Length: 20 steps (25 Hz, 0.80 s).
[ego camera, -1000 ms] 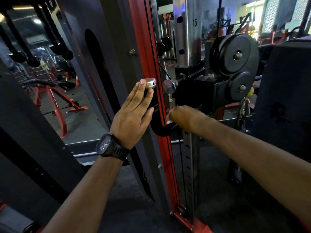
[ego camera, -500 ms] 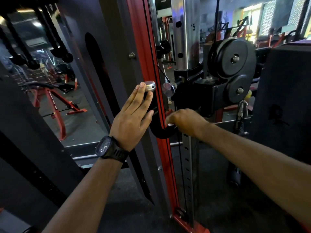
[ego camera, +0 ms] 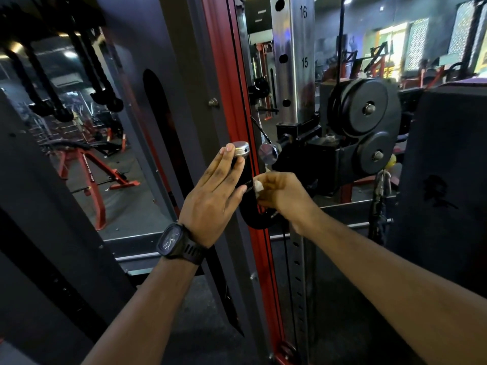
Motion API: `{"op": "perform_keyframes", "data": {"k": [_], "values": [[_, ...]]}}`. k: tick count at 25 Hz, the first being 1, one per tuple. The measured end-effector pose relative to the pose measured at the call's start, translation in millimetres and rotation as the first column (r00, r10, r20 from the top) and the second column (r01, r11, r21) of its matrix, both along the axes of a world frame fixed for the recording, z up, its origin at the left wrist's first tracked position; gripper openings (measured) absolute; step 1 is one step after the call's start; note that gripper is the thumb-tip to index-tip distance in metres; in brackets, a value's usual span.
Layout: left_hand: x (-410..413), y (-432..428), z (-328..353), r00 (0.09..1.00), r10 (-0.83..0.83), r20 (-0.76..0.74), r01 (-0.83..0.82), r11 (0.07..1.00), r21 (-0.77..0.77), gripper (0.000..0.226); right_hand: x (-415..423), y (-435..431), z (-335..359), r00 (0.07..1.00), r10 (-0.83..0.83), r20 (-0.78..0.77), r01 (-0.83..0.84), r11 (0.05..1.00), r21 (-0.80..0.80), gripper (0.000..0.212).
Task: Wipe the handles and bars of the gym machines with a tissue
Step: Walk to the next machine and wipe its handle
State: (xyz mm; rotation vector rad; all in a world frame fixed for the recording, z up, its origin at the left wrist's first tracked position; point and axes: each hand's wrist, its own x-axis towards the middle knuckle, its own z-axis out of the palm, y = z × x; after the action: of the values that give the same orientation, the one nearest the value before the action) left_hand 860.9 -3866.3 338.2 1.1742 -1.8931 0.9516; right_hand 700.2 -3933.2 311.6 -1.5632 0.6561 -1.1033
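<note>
L fingers (ego camera: 226, 160): straight, pressed together, tips against the silver end cap (ego camera: 241, 148).
L hand (ego camera: 210, 198): flat, back to camera; black watch (ego camera: 174, 241) on wrist.
R hand (ego camera: 283, 197): fingers curled round the handle, pinching the tissue onto it.
Tissue (ego camera: 258, 186): small white wad, mostly hidden in R hand, touching handle btwn both hands.
Handle (ego camera: 254, 221): black, U-shaped, at the red upright (ego camera: 263, 272), mid-height.
Beyond: chrome column (ego camera: 292, 75) w/ holes, nos. 15 & 16; black pulley wheels (ego camera: 366, 109) to the right.
</note>
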Motion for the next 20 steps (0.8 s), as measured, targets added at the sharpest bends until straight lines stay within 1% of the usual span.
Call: {"op": "perform_keyframes", "data": {"k": [2, 5, 8, 11, 12, 13, 14, 16, 18, 20], "values": [[0, 0, 0, 1.000, -0.004, -0.015, 0.004, 1.000, -0.005, 0.047, 5, 6, 6, 0.999, -0.038, 0.019, 0.037, 0.999, 0.006, 0.017], [-1, 1, 1, 1.000, -0.005, 0.000, 0.005, 1.000, -0.025, 0.047, 7, 8, 21, 0.998, -0.027, 0.058, 0.024, 0.998, 0.053, 0.018], [-2, 3, 2, 1.000, 0.019, -0.001, -0.019, 0.999, -0.026, 0.048, 7, 8, 37, 0.996, -0.050, 0.076, 0.049, 0.999, 0.004, 0.018], [0, 3, 3, 0.999, 0.044, 0.028, -0.042, 0.998, -0.039, 0.049, 8, 9, 47, 0.985, -0.133, 0.109, 0.146, 0.982, -0.121, 0.031], [0, 3, 3, 0.998, 0.048, 0.029, -0.047, 0.998, -0.039, 0.049, 9, 9, 48, 0.985, -0.140, 0.099, 0.153, 0.977, -0.145, 0.031], [-1, 3, 3, 0.998, 0.048, 0.026, -0.047, 0.998, -0.033, 0.049, 9, 9, 49, 0.988, -0.130, 0.081, 0.140, 0.980, -0.140, 0.028], [-1, 4, 3, 0.999, 0.048, 0.025, -0.047, 0.998, -0.028, 0.049, 9, 9, 52, 0.992, -0.099, 0.080, 0.107, 0.989, -0.103, 0.025], [-1, 5, 4, 0.998, 0.051, 0.033, -0.049, 0.998, -0.033, 0.049, 9, 9, 58, 0.990, -0.089, 0.110, 0.097, 0.993, -0.072, 0.026], [-2, 5, 5, 0.999, 0.047, 0.027, -0.046, 0.998, -0.040, 0.049, 7, 9, 59, 0.985, -0.102, 0.139, 0.117, 0.987, -0.108, 0.028], [-3, 6, 4, 0.999, 0.033, 0.017, -0.033, 0.999, -0.023, 0.049, 6, 9, 55, 0.989, -0.080, 0.127, 0.095, 0.989, -0.117, 0.025]]}}
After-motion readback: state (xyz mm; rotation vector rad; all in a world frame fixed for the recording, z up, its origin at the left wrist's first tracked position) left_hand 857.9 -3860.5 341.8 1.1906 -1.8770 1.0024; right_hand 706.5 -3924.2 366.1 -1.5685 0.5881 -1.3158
